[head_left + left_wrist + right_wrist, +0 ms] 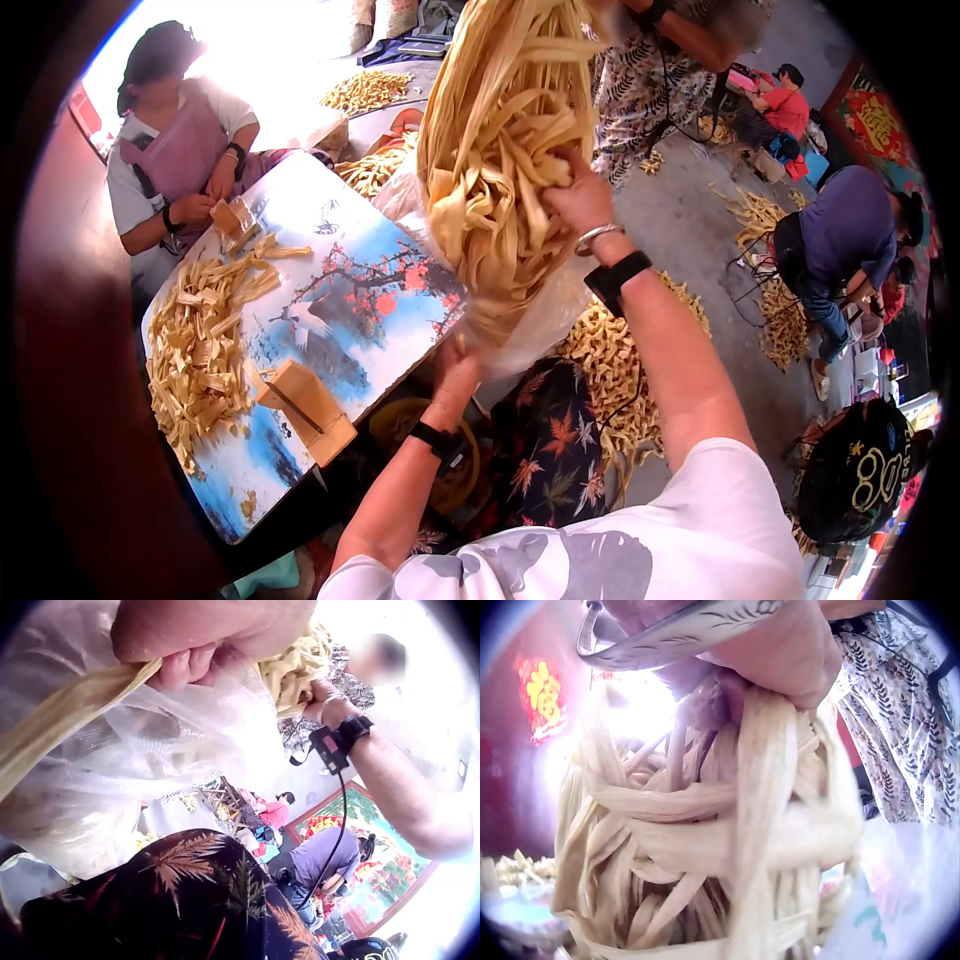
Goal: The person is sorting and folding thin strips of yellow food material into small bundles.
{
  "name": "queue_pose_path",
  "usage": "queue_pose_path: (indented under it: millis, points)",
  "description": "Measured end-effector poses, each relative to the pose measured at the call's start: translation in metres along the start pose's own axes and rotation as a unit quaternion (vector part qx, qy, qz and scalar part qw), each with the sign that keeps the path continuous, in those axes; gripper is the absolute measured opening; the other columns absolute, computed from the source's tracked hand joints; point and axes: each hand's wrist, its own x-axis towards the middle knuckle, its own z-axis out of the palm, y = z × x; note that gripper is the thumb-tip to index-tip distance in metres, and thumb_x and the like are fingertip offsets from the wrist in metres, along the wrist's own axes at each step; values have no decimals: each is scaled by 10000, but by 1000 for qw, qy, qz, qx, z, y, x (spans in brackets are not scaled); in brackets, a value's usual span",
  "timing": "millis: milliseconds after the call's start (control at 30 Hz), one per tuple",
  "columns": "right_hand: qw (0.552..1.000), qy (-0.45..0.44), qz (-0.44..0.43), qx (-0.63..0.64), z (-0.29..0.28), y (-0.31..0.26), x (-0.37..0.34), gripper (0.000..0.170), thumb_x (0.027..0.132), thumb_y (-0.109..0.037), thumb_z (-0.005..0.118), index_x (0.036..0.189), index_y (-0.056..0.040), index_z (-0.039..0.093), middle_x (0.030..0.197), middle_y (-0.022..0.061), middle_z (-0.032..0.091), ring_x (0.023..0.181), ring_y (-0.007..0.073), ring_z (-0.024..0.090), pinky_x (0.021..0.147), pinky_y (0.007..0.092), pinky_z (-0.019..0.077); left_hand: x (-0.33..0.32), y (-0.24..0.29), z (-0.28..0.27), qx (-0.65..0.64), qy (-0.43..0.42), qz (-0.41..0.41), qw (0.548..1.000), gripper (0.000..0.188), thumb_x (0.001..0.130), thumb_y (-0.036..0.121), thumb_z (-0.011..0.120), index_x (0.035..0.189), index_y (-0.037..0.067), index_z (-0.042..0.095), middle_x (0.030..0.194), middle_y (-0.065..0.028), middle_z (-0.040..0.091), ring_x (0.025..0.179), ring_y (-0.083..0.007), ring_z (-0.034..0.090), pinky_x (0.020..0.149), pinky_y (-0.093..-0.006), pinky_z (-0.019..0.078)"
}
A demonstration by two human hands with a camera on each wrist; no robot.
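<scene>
A large bundle of long, pale yellow strips [505,190] is held up over the table's right edge. My right hand [585,200] grips strips at the bundle's right side; the right wrist view shows the fingers [712,701] closed on them. Lower down, my left hand [458,375] is beside the bundle's bottom end and a clear plastic bag [545,325]. In the left wrist view my left hand [210,637] pinches one flat strip [75,712], with the bag [187,742] behind it.
On the painted table [350,260] lie a pile of short strips [200,345] and a wooden block tool [305,405]. A person [180,150] sits at its far left. Woven strips [615,370] lie right of my lap. Another person [655,95] stands behind the bundle.
</scene>
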Motion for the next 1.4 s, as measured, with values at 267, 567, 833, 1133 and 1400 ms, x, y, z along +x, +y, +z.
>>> queue_pose_path:
  millis: [267, 567, 833, 1133, 1400]
  points:
    - [890, 5, 84, 448, -35, -3, 103, 554, 745, 2, 683, 1287, -28, 566, 1069, 85, 680, 898, 204, 662, 791, 315, 532, -2, -14, 11, 17, 44, 26, 999, 200, 831, 142, 583, 972, 13, 520, 796, -165, 587, 701, -265, 559, 668, -396, 469]
    - [974, -23, 138, 178, -15, 54, 27, 739, 917, -295, 625, 1512, -62, 254, 1445, 279, 430, 1337, 377, 438, 1092, 405, 364, -3, -30, 8, 35, -2, -89, 995, 416, 848, 180, 567, 1232, 35, 502, 1056, -249, 631, 955, -410, 620, 825, -452, 486]
    - [968, -179, 164, 60, 6, 89, -133, 903, 821, -332, 732, 1535, -119, 222, 1360, 227, 521, 1195, 350, 558, 1025, 385, 443, 5, -24, 11, 98, -5, -103, 990, 457, 832, 150, 546, 1268, 39, 465, 1054, -269, 635, 1033, -432, 614, 871, -473, 485]
    - [930, -303, 40, -203, 70, 22, -137, 1005, 716, -411, 796, 1531, -279, 224, 1402, 224, 391, 1338, 426, 373, 1031, 567, 396, -24, -31, 13, 159, -15, -42, 986, 770, 821, 35, 522, 1535, 116, 245, 866, -150, 654, 645, -211, 623, 627, -338, 513]
    - [946, -269, 77, -166, 108, 79, -106, 588, 739, -228, 734, 1295, -166, 554, 921, 150, 693, 876, 339, 682, 794, 455, 548, -22, 2, 3, 74, -23, -147, 986, 768, 825, 50, 524, 1532, 135, 236, 915, -142, 648, 659, -209, 619, 629, -348, 520]
